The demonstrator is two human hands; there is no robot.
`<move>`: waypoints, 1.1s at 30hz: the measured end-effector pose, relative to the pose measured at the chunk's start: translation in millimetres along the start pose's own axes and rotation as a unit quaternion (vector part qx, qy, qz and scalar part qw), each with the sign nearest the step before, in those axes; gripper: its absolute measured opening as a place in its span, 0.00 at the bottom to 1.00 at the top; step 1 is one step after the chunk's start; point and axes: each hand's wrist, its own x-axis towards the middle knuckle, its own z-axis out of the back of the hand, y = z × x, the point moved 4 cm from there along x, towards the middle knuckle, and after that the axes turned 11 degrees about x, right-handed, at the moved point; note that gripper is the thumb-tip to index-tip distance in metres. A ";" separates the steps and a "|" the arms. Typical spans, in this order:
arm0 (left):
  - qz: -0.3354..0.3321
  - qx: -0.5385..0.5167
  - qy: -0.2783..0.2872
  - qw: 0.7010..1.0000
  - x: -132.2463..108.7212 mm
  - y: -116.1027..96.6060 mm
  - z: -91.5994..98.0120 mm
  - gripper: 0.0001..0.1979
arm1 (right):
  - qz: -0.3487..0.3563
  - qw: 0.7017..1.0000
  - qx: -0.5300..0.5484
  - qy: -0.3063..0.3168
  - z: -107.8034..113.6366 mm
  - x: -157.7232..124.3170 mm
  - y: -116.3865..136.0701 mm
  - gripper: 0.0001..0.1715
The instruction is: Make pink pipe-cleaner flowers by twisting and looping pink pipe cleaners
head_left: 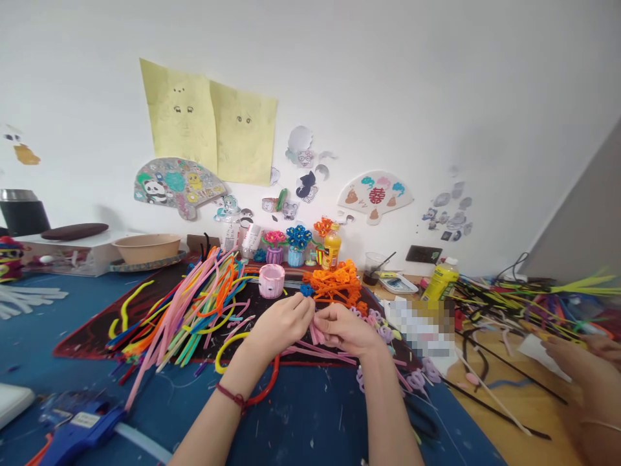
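My left hand (287, 318) and my right hand (348, 328) meet over the dark mat, fingers pinched close together. Short pink pipe cleaners (317, 334) show between them, gripped by the right fingers. The left fingertips are curled in at the same spot, and what they pinch is hidden. Just behind the hands lie a small blue pipe-cleaner flower (306, 290) and a pile of orange pipe-cleaner flowers (334, 285). A pink cup (272, 282) stands behind my left hand. Longer pink pipe cleaners (334, 356) lie beneath my right hand.
Loose coloured pipe cleaners (194, 310) heap up at left. A blue glue gun (82, 424) lies at the front left. Lilac pipe-cleaner pieces (417, 380) sit at right, near a yellow bottle (441, 281). Another person's hand (577, 362) holds white paper at far right.
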 end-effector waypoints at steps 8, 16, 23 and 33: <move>-0.007 -0.014 0.017 1.000 0.6 -3.0 -5.7 0.08 | -0.026 0.999 -0.034 -0.019 0.8 1.9 -1.4 0.23; 0.009 -0.040 0.051 0.998 2.3 -1.3 -4.1 0.08 | -0.032 0.997 -0.055 -0.045 -0.4 3.0 -1.3 0.20; 0.113 -0.199 0.108 0.967 0.0 21.9 -1.2 0.10 | -0.034 0.995 -0.096 -0.009 -7.1 1.2 4.2 0.21; 0.286 -0.376 0.172 0.865 -17.3 37.5 -8.2 0.19 | -0.045 0.988 -0.148 0.025 -11.2 0.5 0.7 0.22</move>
